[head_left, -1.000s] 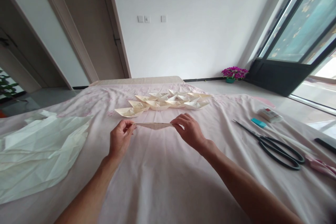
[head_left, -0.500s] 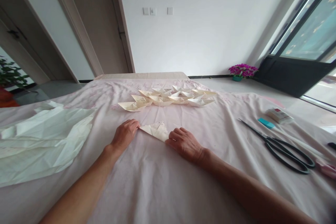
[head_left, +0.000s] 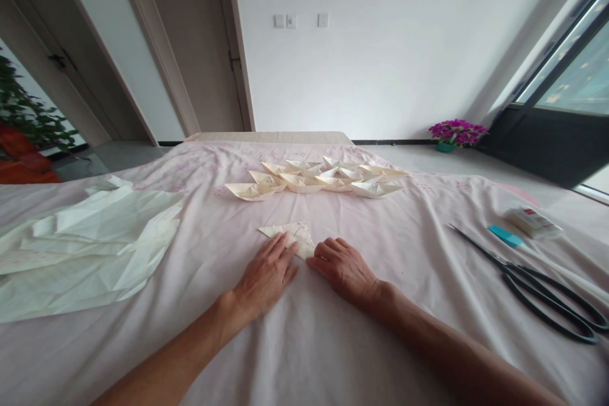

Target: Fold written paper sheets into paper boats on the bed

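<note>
A small folded piece of cream patterned paper (head_left: pixel 301 233) lies flat on the pink cloth, its pointed end to the left. My left hand (head_left: pixel 270 269) rests over its near edge, fingers stretched out on the paper. At the paper's right corner, my right hand (head_left: pixel 343 268) has its fingers curled and pinched on it. Beyond the paper stand several folded paper boats (head_left: pixel 302 184), grouped close together.
Crumpled pale sheets (head_left: pixel 95 241) spread over the left side. To the right are black-handled scissors (head_left: pixel 518 276), a blue block (head_left: pixel 505 236) and a white packet (head_left: pixel 533 222). A pot of purple flowers (head_left: pixel 457 133) stands on the floor.
My left hand has moved from the paper's left tip rightward onto its near edge, and its fingers have spread out. My right hand keeps to the right corner. The view has turned slightly left.
</note>
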`<action>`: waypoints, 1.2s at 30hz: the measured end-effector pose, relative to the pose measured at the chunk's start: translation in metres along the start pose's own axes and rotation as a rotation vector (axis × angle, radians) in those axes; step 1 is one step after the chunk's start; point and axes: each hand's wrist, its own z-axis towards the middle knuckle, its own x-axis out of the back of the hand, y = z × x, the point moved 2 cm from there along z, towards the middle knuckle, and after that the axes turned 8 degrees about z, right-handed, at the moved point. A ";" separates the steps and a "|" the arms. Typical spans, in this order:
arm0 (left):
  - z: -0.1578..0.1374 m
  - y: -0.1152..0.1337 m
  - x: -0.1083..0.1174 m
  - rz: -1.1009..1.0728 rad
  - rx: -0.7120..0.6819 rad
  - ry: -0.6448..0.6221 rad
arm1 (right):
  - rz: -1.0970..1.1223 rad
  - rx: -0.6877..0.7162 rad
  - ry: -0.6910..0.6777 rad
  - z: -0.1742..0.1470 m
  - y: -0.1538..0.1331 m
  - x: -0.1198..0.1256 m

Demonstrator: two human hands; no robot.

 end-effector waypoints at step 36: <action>0.041 0.007 0.003 -0.168 -0.124 -0.090 | 0.339 -0.136 0.149 -0.006 0.021 -0.004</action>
